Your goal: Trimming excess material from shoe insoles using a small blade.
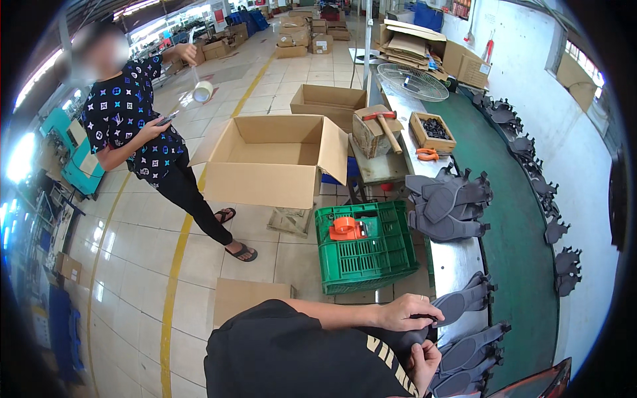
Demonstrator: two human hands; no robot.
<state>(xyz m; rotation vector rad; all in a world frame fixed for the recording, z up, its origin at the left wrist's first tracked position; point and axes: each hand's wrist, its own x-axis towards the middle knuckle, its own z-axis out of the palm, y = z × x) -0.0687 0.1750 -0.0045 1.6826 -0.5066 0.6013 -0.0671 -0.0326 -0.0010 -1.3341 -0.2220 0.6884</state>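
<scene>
A dark grey, sole-shaped piece (406,339) is between my hands at the near edge of the metal bench. My left hand (406,313) is closed, its fingers pinched at the upper end of the piece near a small black part. Just below, my right hand (423,363) has its fingers bent and pressed against the same piece. Similar grey pieces with small black tabs (468,355) lie beside my hands. Another grey piece (461,302) lies slightly farther off, and a stack of them (448,205) sits beyond it. What my fingertips hold is partly hidden.
A green crate (368,265) holds an orange tape dispenser (347,229). Open cardboard boxes (265,182) stand ahead. A hammer (388,126), orange pliers (426,154) and a wooden tray (443,141) of black parts lie beyond. A person (139,126) stands left, holding a tape roll. Green belt (514,265) right.
</scene>
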